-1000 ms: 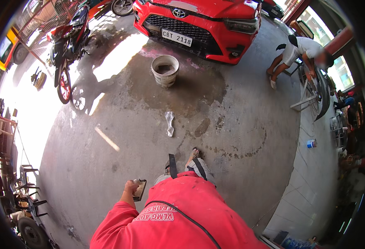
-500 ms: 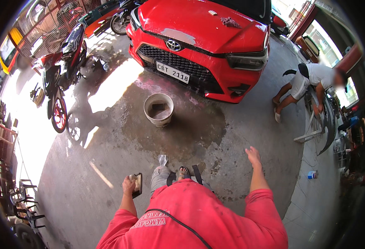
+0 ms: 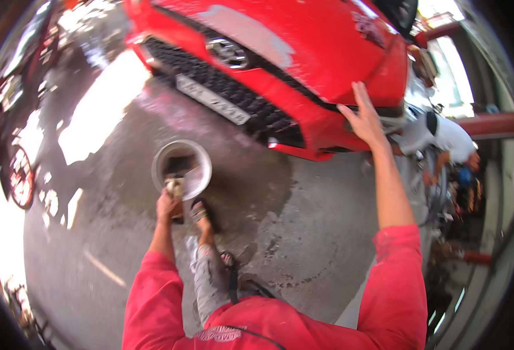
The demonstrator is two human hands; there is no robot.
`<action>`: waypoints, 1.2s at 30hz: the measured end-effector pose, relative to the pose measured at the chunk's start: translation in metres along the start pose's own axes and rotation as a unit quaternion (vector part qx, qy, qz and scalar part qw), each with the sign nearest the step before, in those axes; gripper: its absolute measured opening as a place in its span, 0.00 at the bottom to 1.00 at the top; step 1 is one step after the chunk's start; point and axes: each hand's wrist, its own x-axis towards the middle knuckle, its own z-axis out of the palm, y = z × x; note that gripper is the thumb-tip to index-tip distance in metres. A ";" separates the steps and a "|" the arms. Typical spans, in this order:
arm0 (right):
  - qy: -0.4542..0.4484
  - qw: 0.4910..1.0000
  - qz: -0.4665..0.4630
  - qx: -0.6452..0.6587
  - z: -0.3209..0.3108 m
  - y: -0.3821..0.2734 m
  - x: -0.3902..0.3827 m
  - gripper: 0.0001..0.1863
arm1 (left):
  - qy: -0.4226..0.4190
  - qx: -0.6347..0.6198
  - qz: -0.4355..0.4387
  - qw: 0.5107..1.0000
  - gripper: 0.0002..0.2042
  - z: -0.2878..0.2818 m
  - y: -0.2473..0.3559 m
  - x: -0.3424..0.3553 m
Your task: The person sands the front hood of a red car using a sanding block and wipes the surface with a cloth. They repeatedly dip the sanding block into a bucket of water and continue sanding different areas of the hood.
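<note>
- The tool [image 3: 176,185] is clasped in the left hand [image 3: 166,205], by the bucket [image 3: 206,175].
- The right hand [image 3: 366,122] is stretched out, thumb apart, by the car [image 3: 312,64]; whether contact is made cannot be told.

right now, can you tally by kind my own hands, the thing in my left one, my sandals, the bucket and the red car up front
Your left hand and right hand: 2
Handled tool, blurred, in the left: 1
Sandals: 2
Bucket: 1
Red car: 1
Total: 7
</note>
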 end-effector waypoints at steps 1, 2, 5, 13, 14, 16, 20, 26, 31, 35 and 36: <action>0.002 0.999 0.009 -0.038 0.010 0.012 0.030 0.49 | -0.057 0.014 -0.062 0.996 0.26 0.021 0.002 0.026; -0.004 0.997 0.030 -0.071 0.019 0.019 0.064 0.50 | -0.083 -0.013 -0.055 0.995 0.27 0.047 -0.021 0.055; 0.059 0.973 0.087 -0.205 0.069 0.022 0.117 0.60 | -0.076 0.028 -0.067 0.994 0.30 0.116 -0.082 0.137; 0.165 0.974 0.049 -0.145 0.094 0.032 0.110 0.64 | -0.057 0.057 -0.071 0.994 0.26 0.189 -0.141 0.237; 0.165 0.975 0.043 -0.140 0.095 0.033 0.111 0.63 | -0.059 0.034 -0.078 0.995 0.27 0.198 -0.150 0.240; 0.154 0.976 0.038 -0.146 0.092 0.037 0.105 0.63 | -0.085 0.087 -0.134 0.983 0.27 0.223 -0.144 0.232; 0.152 0.980 0.034 -0.126 0.086 0.036 0.105 0.61 | -0.059 0.044 -0.093 0.993 0.25 0.248 -0.167 0.221; 0.156 0.979 0.023 -0.128 0.084 0.042 0.109 0.60 | -0.136 0.060 0.019 0.989 0.23 0.251 -0.179 0.250; 0.166 0.976 0.033 -0.134 0.092 0.030 0.123 0.60 | -0.139 -0.164 -0.054 0.975 0.19 0.144 -0.154 0.296; 0.144 0.975 0.047 -0.163 0.093 0.021 0.119 0.61 | -0.119 -0.403 -0.257 0.870 0.17 0.045 -0.066 0.229; 0.147 0.976 0.047 -0.152 0.093 0.020 0.119 0.61 | -0.131 -0.483 -0.351 0.791 0.15 0.019 -0.051 0.214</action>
